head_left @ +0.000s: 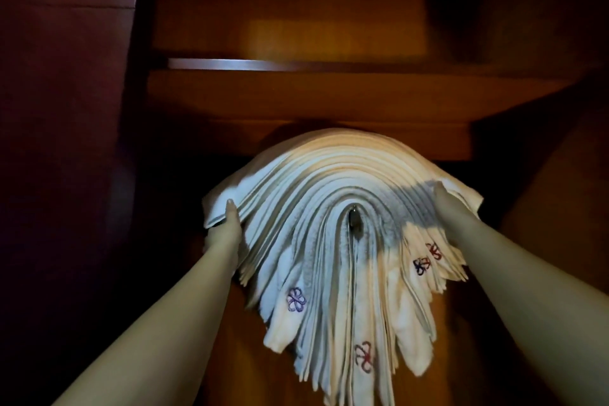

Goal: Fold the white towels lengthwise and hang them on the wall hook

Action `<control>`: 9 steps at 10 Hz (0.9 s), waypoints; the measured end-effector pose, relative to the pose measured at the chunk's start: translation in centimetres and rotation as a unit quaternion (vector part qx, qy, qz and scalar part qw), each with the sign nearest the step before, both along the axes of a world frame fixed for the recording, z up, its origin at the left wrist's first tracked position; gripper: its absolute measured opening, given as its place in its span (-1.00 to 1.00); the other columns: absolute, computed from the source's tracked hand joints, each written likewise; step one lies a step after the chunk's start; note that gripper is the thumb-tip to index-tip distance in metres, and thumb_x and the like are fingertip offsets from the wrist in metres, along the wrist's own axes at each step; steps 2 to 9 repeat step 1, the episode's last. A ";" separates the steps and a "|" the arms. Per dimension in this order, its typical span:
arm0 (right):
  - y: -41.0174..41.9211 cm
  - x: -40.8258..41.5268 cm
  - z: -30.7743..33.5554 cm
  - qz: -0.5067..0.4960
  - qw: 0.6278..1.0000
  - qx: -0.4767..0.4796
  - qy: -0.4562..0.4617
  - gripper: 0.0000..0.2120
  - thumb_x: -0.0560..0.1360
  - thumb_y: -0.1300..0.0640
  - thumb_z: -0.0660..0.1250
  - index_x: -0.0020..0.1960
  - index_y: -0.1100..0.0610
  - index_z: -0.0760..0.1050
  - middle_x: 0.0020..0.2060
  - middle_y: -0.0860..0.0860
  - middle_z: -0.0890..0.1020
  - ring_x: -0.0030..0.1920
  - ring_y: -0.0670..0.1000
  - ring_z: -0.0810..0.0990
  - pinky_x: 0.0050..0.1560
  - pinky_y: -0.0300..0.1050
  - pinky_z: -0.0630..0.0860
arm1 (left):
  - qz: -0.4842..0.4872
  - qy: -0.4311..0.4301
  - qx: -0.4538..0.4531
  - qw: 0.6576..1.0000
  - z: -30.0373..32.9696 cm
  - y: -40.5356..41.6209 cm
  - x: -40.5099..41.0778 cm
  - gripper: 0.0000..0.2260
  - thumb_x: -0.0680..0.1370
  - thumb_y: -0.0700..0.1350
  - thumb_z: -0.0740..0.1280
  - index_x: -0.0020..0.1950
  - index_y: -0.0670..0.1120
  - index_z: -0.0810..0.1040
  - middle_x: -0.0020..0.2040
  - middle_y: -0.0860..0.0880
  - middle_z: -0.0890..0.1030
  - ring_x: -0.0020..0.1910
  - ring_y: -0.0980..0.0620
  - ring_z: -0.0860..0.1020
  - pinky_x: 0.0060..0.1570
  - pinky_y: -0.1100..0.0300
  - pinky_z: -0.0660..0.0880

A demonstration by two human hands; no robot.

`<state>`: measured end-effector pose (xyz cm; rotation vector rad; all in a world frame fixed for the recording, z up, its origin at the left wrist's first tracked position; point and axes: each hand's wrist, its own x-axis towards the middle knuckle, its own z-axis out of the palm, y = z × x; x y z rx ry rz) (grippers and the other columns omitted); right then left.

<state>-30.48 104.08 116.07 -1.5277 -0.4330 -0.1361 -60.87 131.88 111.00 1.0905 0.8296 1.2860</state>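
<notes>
Both hands at the flanks of a thick stack of white towels draped over a hook.

The left hand (222, 234) grips the left edge of the white towels (329, 208), thumb on the front, fingers behind and hidden. The right hand (456, 217) lies against the right flank; its fingers seem tucked behind the layers, so I cannot tell their curl. The towels arch over a small metal hook (353, 217), ends with embroidered flower marks hanging down, against a wooden cabinet (329, 102).
</notes>
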 end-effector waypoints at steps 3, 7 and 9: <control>-1.1 -0.9 -1.0 -0.016 0.996 -0.069 -0.054 -0.49 0.62 -0.08 0.02 0.47 0.13 0.32 0.42 0.16 0.43 0.38 0.18 0.41 0.44 0.09 0.32 | -0.033 0.048 0.044 0.997 -0.5 -2.3 -1.9 -0.43 0.63 0.24 0.17 0.45 -0.16 0.42 0.38 -0.17 0.50 0.34 -0.21 0.50 0.08 0.05 0.46; -1.1 -0.9 -1.0 -0.016 0.996 -0.069 -0.054 -0.49 0.62 -0.08 0.02 0.47 0.13 0.32 0.42 0.16 0.43 0.38 0.18 0.41 0.44 0.09 0.32 | -0.033 0.048 0.044 0.997 -0.5 -2.3 -1.9 -0.43 0.63 0.24 0.17 0.45 -0.16 0.42 0.38 -0.17 0.50 0.34 -0.21 0.50 0.08 0.05 0.46; -1.1 -0.9 -1.0 -0.016 0.996 -0.069 -0.054 -0.49 0.62 -0.08 0.02 0.47 0.13 0.32 0.42 0.16 0.43 0.38 0.18 0.41 0.44 0.09 0.32 | -0.033 0.048 0.044 0.997 -0.5 -2.3 -1.9 -0.43 0.63 0.24 0.17 0.45 -0.16 0.42 0.38 -0.17 0.50 0.34 -0.21 0.50 0.08 0.05 0.46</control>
